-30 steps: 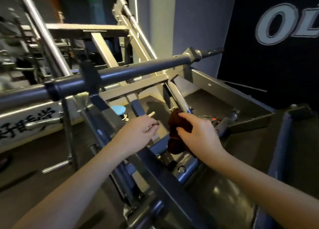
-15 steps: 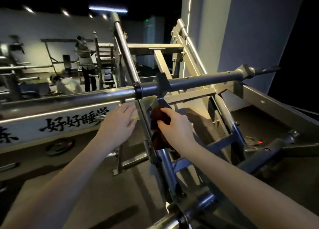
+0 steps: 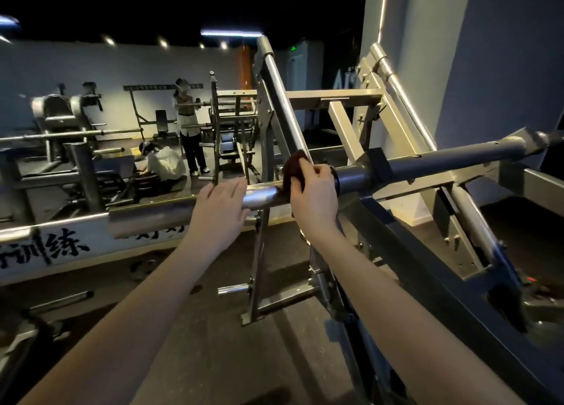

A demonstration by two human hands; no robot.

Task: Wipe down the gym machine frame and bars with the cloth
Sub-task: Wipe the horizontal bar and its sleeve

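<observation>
The gym machine frame [image 3: 345, 99] slopes up and away behind both sets of fingers, and the long bar [image 3: 457, 157] runs crosswise under them, its axis going left to right and climbing a bit toward the right end. Left hand [image 3: 219, 209] just rests on the shiny stretch of it, fingers laid loosely over the top with no real grip. Right hand [image 3: 314, 197] is right beside it, fingers curled tight around the dark red cloth [image 3: 293, 168], which bunches up above the knuckles against the bar.
</observation>
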